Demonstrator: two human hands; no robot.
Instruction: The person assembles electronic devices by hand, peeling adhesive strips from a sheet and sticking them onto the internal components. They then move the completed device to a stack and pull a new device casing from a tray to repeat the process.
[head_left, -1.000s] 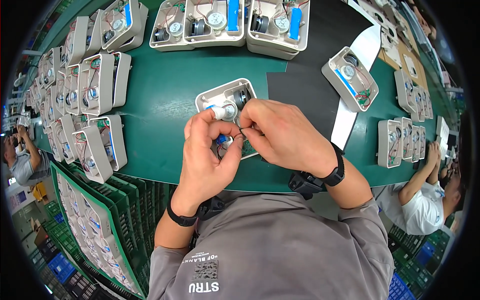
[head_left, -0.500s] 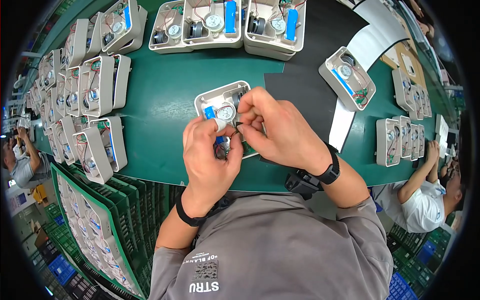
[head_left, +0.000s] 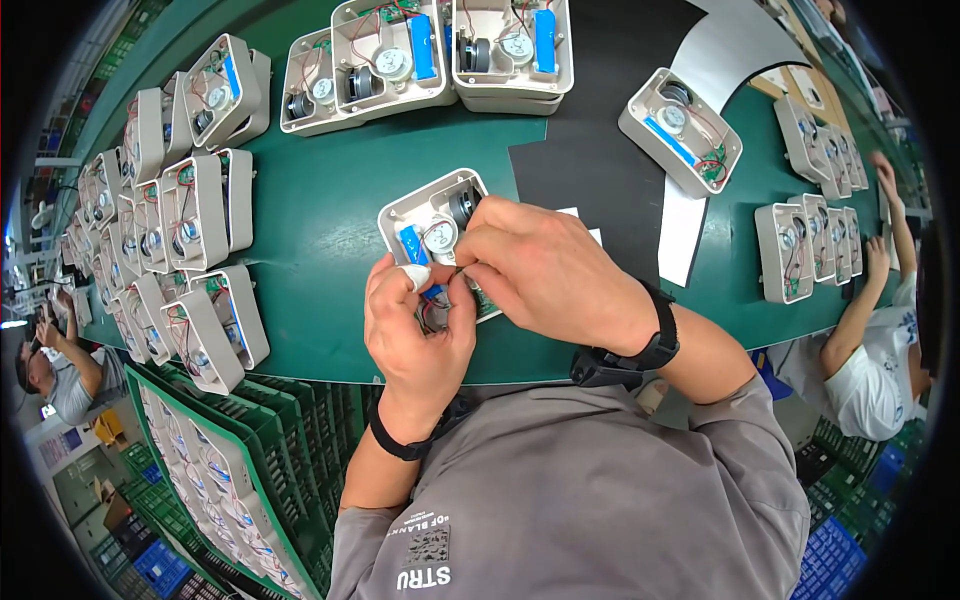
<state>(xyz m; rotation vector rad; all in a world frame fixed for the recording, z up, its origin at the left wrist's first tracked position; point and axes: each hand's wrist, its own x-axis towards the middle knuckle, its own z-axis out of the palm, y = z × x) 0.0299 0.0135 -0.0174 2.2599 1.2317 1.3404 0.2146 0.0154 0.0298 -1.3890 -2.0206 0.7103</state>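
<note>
In front of me on the table lies an open beige plastic housing point(head_left: 395, 213). Inside it are a blue battery point(head_left: 411, 243), a round pale disc-shaped part point(head_left: 440, 236) and a black cylindrical part point(head_left: 463, 206). My left hand point(head_left: 412, 335) is closed in a pinch over the housing's near left side, a white cover point(head_left: 414, 277) on one fingertip. Thumb and finger of my right hand point(head_left: 565, 275) pinch from the other side, almost touching the left fingertips. Between them runs a thin dark wire point(head_left: 458, 272); its ends are hidden. Part of a green circuit board shows beneath my fingers.
Similar filled housings point(head_left: 392, 100) stand along the far edge, with many more stacked at left point(head_left: 195, 215). One housing point(head_left: 682, 130) sits on the black sheet point(head_left: 590, 170) at right, others point(head_left: 785, 255) beyond. A green crate point(head_left: 215, 430) stands below left. Co-workers sit on both sides.
My hands stay pinched together over the housing, with small finger movements. The whole view has shifted slightly. At right, a co-worker's hands have moved apart, one arm now raised.
</note>
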